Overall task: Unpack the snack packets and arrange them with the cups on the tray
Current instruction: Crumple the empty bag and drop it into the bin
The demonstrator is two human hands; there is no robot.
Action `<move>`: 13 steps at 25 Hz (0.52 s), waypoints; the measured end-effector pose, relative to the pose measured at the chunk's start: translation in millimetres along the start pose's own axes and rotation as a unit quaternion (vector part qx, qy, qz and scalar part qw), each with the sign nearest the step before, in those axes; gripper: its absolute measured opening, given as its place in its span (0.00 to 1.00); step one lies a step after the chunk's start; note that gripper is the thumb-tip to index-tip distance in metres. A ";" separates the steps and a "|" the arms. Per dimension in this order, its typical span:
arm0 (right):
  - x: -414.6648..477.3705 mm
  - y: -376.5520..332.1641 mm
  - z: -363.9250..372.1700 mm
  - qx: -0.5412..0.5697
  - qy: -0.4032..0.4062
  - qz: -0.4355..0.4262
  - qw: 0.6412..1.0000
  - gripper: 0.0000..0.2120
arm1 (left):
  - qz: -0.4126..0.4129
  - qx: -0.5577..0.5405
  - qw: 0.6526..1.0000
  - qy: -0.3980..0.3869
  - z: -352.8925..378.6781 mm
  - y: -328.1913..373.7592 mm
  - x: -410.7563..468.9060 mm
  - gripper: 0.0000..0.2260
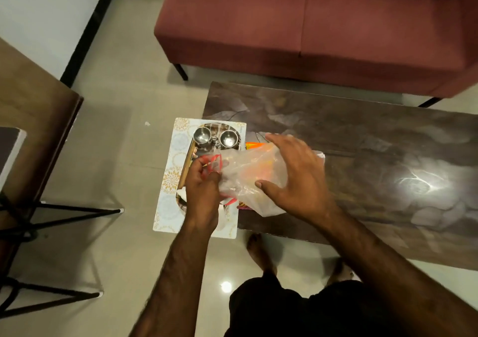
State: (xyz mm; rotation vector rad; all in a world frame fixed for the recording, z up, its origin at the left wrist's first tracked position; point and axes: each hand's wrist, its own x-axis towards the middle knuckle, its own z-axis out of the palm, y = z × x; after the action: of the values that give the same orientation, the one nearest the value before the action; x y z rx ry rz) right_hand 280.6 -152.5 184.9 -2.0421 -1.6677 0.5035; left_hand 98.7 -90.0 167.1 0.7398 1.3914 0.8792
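A translucent plastic bag (248,179) with red handles lies at the left end of the dark table, with orange and red snack packets showing faintly through it. My left hand (201,181) pinches the bag's red handle at its mouth. Spread over the bag's right side, my right hand (292,173) holds it down with thumb and fingers. Two steel cups (201,136) (228,138) stand side by side at the far end of a steel tray (186,166), which rests on a patterned placemat (168,181). An orange packet edge (254,145) peeks out behind the bag.
The dark marbled table (362,155) stretches to the right. A maroon sofa (310,26) stands behind it. A wooden table with black metal legs (31,129) is at the left. My bare feet (258,254) are on the tiled floor below the table edge.
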 end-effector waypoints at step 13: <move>-4.2 17.9 -28.0 0.276 -0.056 0.135 0.950 0.51 | -0.164 -0.114 0.969 -0.147 87.2 1.3 -13.7 0.16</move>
State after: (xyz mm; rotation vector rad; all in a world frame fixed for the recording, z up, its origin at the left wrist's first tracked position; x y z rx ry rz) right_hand 309.6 -162.8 198.2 -1.8374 -1.1255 1.0627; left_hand 185.7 -95.6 180.4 0.4271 1.0861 0.6257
